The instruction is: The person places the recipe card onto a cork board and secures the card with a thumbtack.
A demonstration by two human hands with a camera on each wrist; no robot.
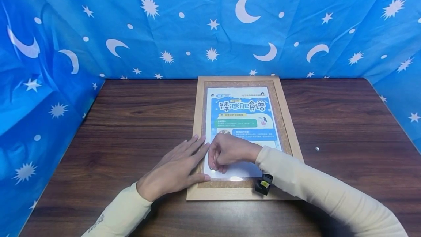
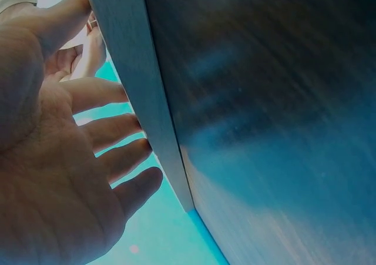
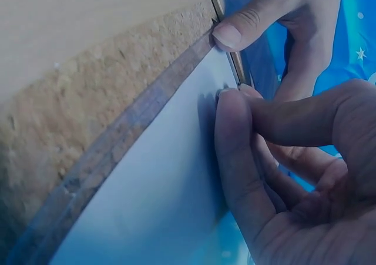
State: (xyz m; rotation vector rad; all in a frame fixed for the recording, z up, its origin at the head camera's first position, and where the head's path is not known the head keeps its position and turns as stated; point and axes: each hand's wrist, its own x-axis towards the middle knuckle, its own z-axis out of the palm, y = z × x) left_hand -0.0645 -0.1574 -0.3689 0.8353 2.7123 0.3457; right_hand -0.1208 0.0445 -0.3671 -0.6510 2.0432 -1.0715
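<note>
A laminated poster (image 1: pixel 243 145) with a blue printed upper part lies on a cork board (image 1: pixel 286 138) with a light wooden frame (image 1: pixel 193 189). Round thumbtacks sit at its top left (image 1: pixel 212 95) and top right (image 1: pixel 262 93) corners. My right hand (image 1: pixel 230 151) pinches a small metal thumbtack (image 3: pixel 221 92) between thumb and forefinger at the poster's lower left corner; the fingertips mostly hide it. With straight, spread fingers, my left hand (image 1: pixel 179 165) rests on the frame's left side. Its thumb (image 3: pixel 229 34) presses the clear edge of the poster near that corner.
Another silver thumbtack (image 1: pixel 317 149) lies on the dark wooden table (image 1: pixel 141 120), right of the board. A black wrist camera (image 1: pixel 263 185) hangs under the right sleeve. Blue cloth (image 1: pixel 197 28) with moons and stars stands around the back and sides.
</note>
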